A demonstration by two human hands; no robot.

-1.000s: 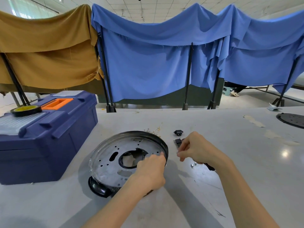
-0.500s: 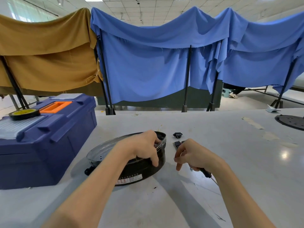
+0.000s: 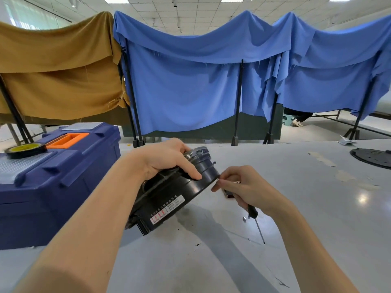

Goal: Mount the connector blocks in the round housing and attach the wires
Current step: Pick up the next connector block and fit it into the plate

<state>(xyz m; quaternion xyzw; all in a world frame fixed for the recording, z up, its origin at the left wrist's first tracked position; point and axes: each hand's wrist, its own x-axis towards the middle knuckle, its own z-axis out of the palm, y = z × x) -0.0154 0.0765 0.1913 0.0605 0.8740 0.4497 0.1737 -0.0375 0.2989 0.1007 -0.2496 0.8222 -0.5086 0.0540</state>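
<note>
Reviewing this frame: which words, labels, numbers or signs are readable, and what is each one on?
White label on the side of the black round housing: rows of printed characters and a few red marks, too small and blurred to read.
Blue toolbox, tape roll, screwdriver: no text visible.
Nothing else in view carries readable text.
</note>
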